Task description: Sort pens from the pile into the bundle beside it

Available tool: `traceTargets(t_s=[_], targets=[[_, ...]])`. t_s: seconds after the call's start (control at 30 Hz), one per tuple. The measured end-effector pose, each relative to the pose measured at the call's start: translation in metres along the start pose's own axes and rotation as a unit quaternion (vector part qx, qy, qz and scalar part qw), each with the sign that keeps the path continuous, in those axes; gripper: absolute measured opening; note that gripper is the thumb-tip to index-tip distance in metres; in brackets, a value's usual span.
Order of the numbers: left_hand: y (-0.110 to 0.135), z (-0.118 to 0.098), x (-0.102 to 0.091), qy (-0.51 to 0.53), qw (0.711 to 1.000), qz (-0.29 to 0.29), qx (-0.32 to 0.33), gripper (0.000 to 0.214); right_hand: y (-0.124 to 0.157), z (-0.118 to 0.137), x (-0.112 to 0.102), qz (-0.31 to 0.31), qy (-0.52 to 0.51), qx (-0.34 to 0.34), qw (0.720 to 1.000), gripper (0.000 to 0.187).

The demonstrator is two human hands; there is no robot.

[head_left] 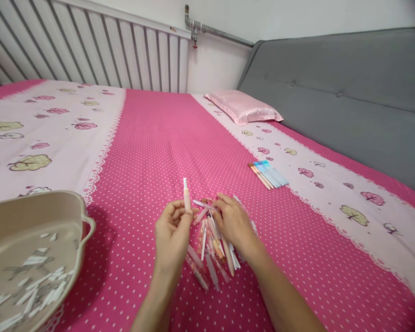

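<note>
My left hand [174,226] is closed around a pale peach pen barrel [187,199], held upright with a narrow white piece sticking out of its top. Over the far right part of a loose pile of pen parts [210,249] is my right hand [235,223], its thumb and fingers apart and touching the parts. A clear tube [202,204] points in between that thumb and the fingers. Clear, pink, white and peach barrels and tubes lie crossed in the pile. Some of them are hidden under my right hand.
A beige basin [65,198] with white and grey small pieces stands at the left. A row of pens [268,175], peach and light blue, lies on the pink dotted bedspread [152,138]. Farther back are a pink pillow [244,106], a grey headboard [332,78] and a radiator [124,50].
</note>
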State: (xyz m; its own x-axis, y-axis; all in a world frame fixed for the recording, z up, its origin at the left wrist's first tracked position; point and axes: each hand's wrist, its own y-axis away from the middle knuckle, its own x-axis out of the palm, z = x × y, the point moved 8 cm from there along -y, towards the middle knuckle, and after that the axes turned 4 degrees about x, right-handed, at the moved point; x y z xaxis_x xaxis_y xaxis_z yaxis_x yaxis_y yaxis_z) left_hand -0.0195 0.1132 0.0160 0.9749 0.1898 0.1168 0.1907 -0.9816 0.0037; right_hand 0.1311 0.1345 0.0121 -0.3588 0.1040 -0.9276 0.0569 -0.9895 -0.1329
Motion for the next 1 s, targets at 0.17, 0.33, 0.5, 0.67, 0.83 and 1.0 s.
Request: traceTargets(t_s=[0.17,0.33,0.5,0.67,0.83,1.0], targets=[[-0.001,-0.001,-0.002,0.006,1.0,-0.006,-0.004,0.014,-0.001,-0.009,0.0,0.036,-0.043,0.007,0.998,0.023],[-0.002,0.003,-0.004,0.016,1.0,-0.01,-0.001,0.014,-0.001,-0.02,-0.012,0.048,-0.067,0.032,0.996,0.023],[-0.003,0.005,-0.004,0.013,1.0,-0.012,-0.005,0.013,0.0,-0.039,-0.03,0.042,-0.064,0.105,0.991,0.026],[-0.002,0.004,-0.004,0.01,1.0,-0.014,-0.011,0.014,0.003,-0.063,-0.041,0.014,-0.023,0.18,0.983,0.03],[-0.001,0.003,-0.004,0.008,1.0,-0.011,-0.011,0.015,0.007,-0.071,-0.037,0.043,0.039,0.216,0.975,0.027],[-0.001,0.003,-0.003,0.002,1.0,-0.01,-0.012,0.016,0.009,-0.063,-0.032,0.066,0.044,0.194,0.978,0.027]])
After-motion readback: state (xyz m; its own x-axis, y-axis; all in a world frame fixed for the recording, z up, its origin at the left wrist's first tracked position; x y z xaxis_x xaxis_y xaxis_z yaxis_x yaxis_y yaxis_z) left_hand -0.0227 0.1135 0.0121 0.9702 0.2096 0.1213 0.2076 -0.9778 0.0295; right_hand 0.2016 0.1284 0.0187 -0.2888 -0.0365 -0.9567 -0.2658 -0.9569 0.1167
